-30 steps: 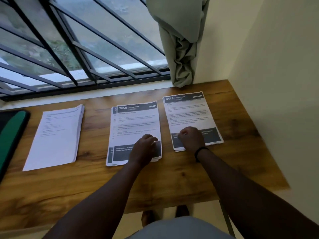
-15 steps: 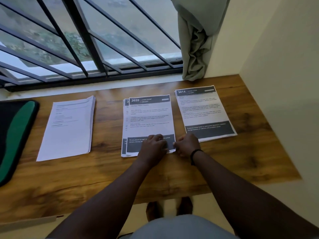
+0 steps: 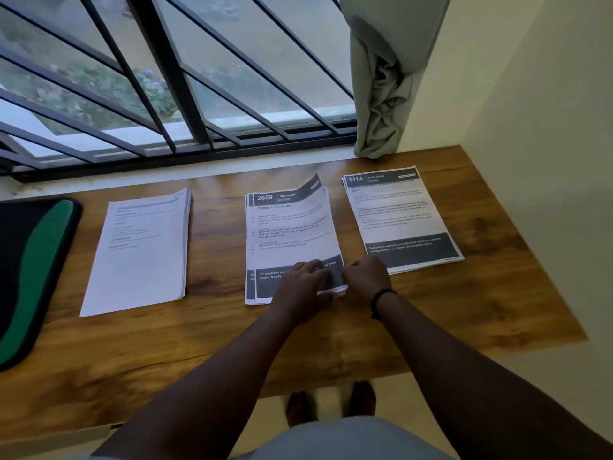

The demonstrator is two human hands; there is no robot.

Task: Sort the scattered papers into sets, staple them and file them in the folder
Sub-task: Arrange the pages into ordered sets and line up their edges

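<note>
Our left hand (image 3: 303, 280) presses the "2659" sheets (image 3: 292, 237) flat while our right hand (image 3: 363, 275) pinches their near corner, likely to square the set.

Wooden table (image 3: 464, 313) with a pronounced grain extends under and to both sides of the hands. Beyond the hands, a window (image 3: 232, 78) with dark diagonal metal bars (image 3: 156, 61) admits daylight. A grey-green curtain (image 3: 381, 78) hangs bunched beyond and right. Cream wall (image 3: 547, 127) stands right. Pale floor below.
</note>
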